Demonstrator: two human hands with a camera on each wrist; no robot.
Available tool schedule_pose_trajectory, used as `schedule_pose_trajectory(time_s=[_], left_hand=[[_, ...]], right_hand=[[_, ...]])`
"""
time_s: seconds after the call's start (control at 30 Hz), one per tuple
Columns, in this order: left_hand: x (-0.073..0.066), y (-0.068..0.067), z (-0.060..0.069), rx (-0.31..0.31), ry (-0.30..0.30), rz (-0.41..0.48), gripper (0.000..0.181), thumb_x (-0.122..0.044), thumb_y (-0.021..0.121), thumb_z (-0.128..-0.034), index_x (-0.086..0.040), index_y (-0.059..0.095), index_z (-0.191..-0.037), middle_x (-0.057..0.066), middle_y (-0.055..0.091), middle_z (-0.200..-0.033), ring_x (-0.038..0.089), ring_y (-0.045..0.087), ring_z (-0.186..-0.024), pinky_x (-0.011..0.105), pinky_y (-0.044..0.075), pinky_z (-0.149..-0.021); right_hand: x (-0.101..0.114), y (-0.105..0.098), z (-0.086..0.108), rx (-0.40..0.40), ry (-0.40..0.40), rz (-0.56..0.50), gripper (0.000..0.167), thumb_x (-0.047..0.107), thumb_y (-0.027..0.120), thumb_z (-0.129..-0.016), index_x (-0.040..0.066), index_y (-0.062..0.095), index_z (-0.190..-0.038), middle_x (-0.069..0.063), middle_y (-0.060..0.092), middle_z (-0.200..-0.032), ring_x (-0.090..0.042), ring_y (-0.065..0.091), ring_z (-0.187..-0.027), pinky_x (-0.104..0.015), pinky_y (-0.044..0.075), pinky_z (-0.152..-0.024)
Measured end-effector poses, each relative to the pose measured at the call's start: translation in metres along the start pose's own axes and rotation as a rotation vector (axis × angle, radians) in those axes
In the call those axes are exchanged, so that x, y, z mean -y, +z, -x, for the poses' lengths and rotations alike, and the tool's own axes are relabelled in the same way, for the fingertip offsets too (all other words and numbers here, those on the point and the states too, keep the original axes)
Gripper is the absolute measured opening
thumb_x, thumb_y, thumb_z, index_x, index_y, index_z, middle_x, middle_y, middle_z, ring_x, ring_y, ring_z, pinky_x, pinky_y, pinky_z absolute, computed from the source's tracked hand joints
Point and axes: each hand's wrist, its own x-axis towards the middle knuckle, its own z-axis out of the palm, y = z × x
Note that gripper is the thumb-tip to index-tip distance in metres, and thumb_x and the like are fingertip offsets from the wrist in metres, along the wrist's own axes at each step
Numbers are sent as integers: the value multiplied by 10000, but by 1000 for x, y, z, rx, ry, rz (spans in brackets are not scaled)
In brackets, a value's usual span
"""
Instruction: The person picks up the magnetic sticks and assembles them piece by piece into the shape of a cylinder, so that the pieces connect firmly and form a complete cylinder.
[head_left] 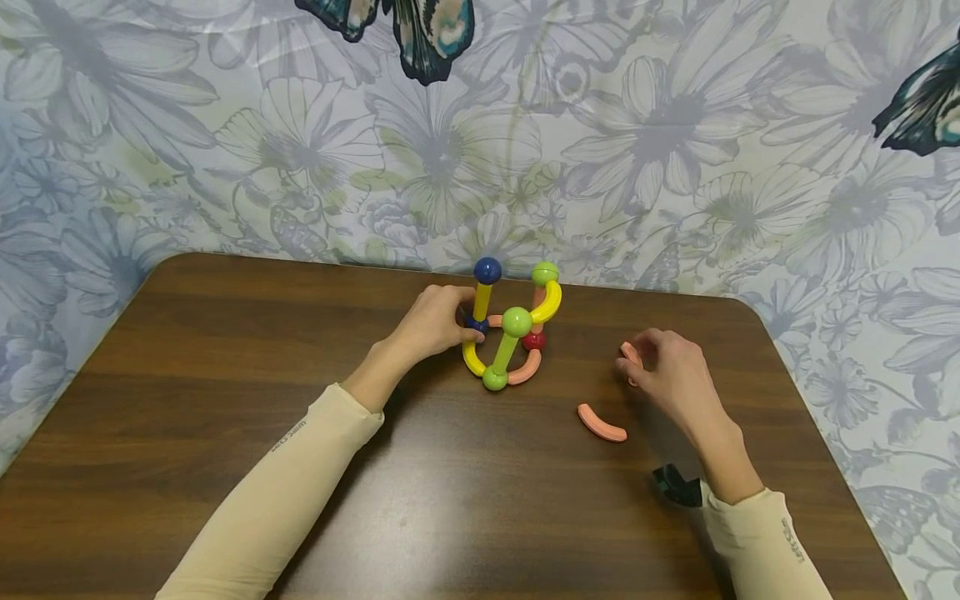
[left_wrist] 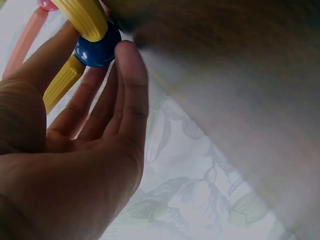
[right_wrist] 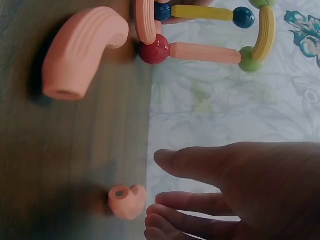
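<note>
A frame of magnetic balls and sticks (head_left: 506,354) stands on the table, with green, yellow, pink, blue and red parts. At its left side my left hand (head_left: 429,321) grips the lower blue ball (left_wrist: 97,52) between thumb and fingers. A yellow stick (head_left: 482,302) rises from that ball to another blue ball (head_left: 487,270). Over to the right, my right hand (head_left: 675,375) hovers by a curved pink stick (head_left: 632,355). In the right wrist view a gap shows between its extended fingers and this stick (right_wrist: 126,204). A second curved pink stick (head_left: 602,423) lies nearer me.
The brown wooden table (head_left: 225,400) has rounded far corners. Behind its far edge rises a wall (head_left: 675,192) with a floral and butterfly pattern. A dark wrist mount (head_left: 675,486) juts out beside my right sleeve.
</note>
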Motion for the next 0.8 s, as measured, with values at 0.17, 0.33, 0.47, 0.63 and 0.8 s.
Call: schedule_pose_trajectory(time_s=[0.17,0.33,0.47,0.63,0.8], left_hand=[[-2,2,0,16,-24,-19,374,-207,917,-840,-60,732,-1131,81,765,-1019,250,696,-969,421,566,-876],[-3,2,0,25,-33,-13,341,-173,901,-854,-54,733,-1126,90,758,-1022,256,691,-973,423,563,-876],[-3,0,0,26,-30,-16,306,-149,897,-852,-59,737,-1097,85,748,-978,255,674,-934,411,550,-842],[-1,-1,0,37,-6,-14,282,-134,891,-855,-60,732,-1076,83,749,-943,241,682,-895,390,552,-806],[1,-2,0,59,13,-11,290,-124,886,-859,-63,729,-1096,82,747,-936,206,664,-831,351,548,-758]], right_hand=[[-6,4,-1,14,47,-10,291,189,819,-921,-31,718,-1083,-162,746,-916,-313,705,-841,-449,537,-746],[-11,8,-3,40,82,-18,300,185,812,-931,-44,700,-1091,-112,749,-830,-253,703,-756,-360,521,-672],[-13,10,-3,51,100,-15,309,181,811,-934,-51,689,-1098,-123,743,-857,-262,714,-775,-416,557,-708],[-15,13,-3,41,96,-4,268,135,805,-926,-58,698,-1078,-167,744,-896,-311,712,-823,-497,573,-760],[-16,15,-4,19,75,-3,212,105,800,-912,-45,713,-1033,-167,749,-884,-312,708,-813,-488,569,-742]])
